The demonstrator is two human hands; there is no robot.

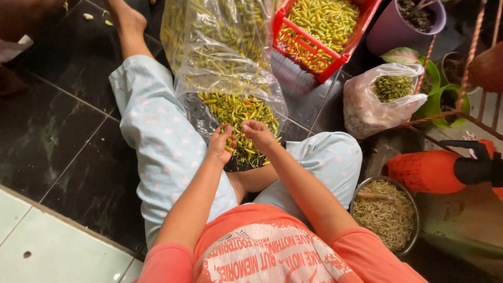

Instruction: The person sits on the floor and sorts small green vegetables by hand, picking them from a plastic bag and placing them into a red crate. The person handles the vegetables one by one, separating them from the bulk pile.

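I sit on a dark tiled floor with a large clear plastic bag (220, 52) of small green and yellow chili peppers (238, 112) open between my legs. My left hand (221, 142) and my right hand (258, 133) meet over the near edge of the pile, fingers pinched together on a small chili pepper (239, 127). Both hands rest right above the loose peppers spilling from the bag's mouth.
A red plastic crate (314, 55) of peppers stands behind the bag. At right sit a clear bag of green stems (382, 97), a metal bowl (411, 209) of pale stems, an orange container (427, 170), potted plants (414, 15) and a railing. Light tiles lie at lower left.
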